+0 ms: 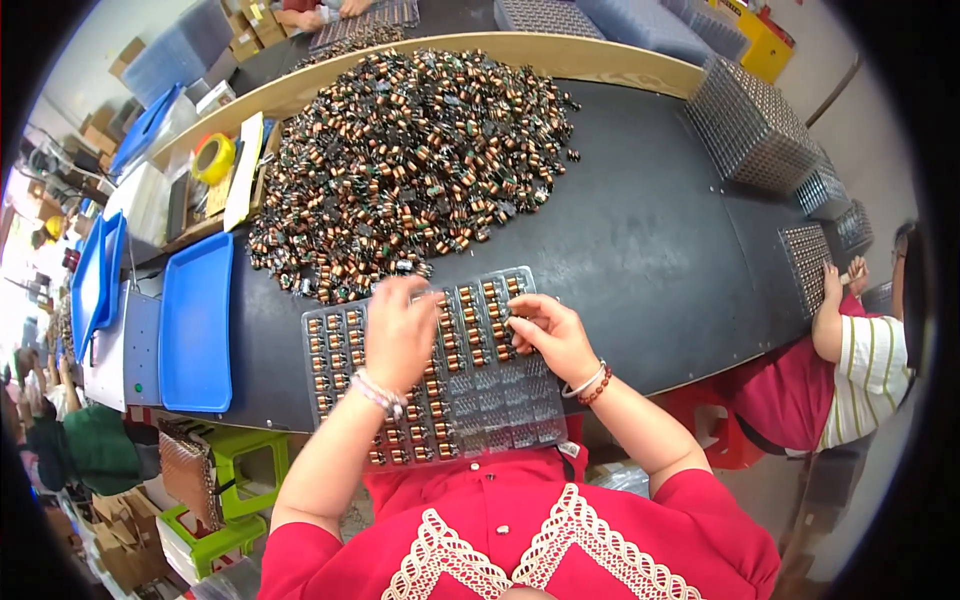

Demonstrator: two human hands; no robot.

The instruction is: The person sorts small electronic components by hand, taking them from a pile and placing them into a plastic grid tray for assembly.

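A clear plastic tray (pixel 512 405) with many small cells lies in front of me at the table's near edge. Copper-wound coils (pixel 437 410) fill its left columns and the upper part of its right ones; the lower right cells hold none. My left hand (pixel 398 340) hovers over the tray's upper middle, its fingertips near the foot of a big heap of loose coils (pixel 420 150). Motion blurs those fingers, so their grip cannot be told. At the tray's upper right, my right hand (pixel 556 342) pinches a coil between thumb and forefinger over the cells.
A blue tray (pixel 196 325) lies left. Beyond it, a wooden box holds yellow tape (pixel 213 158). A wooden board (pixel 600 70) edges the table's far side. Stacked cell trays (pixel 750 125) stand far right. A co-worker's hand (pixel 832 290) touches another tray (pixel 806 262) there.
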